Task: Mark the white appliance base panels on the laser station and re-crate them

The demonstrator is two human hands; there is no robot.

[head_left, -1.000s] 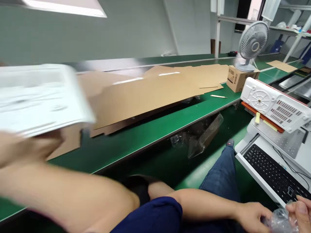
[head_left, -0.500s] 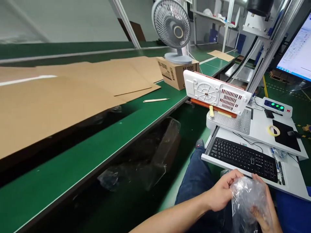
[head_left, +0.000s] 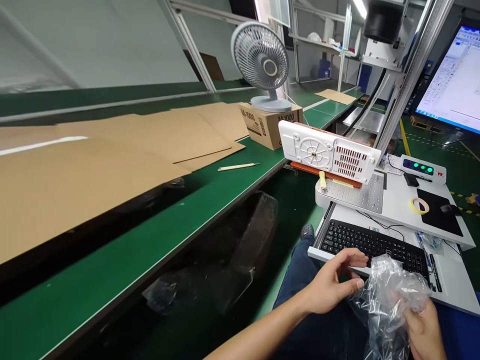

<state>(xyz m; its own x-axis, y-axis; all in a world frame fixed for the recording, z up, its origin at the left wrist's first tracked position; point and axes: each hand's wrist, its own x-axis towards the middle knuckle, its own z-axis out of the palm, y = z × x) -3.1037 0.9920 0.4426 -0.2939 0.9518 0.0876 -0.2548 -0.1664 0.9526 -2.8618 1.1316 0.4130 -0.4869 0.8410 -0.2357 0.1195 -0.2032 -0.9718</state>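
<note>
Over my lap, my right hand (head_left: 422, 320) is closed on a crumpled clear plastic bag (head_left: 390, 300), whose folds hang down and partly cover the fingers. My left hand (head_left: 333, 280) is just left of the bag, its thumb and fingers apart and curved, with nothing between them. Behind both hands lies a black keyboard (head_left: 360, 240) on a pulled-out tray. Farther back, a white plastic panel (head_left: 326, 150) with a round grille and slots stands on edge on an orange holder above a perforated metal plate (head_left: 369, 195).
Left, a green bench (head_left: 157, 245) carries cardboard sheets (head_left: 112, 165), a pencil-like stick (head_left: 238, 167) and a carton (head_left: 262, 127) under a fan (head_left: 260, 62). A tape roll (head_left: 419, 205) and mouse (head_left: 450, 209) lie right, near a monitor (head_left: 450, 80). Clear plastic (head_left: 240, 270) hangs below the bench.
My left hand has come off the plastic bag and opened, slightly to its left. My right hand still holds the bag, now a little farther right. The view has tilted up slightly.
</note>
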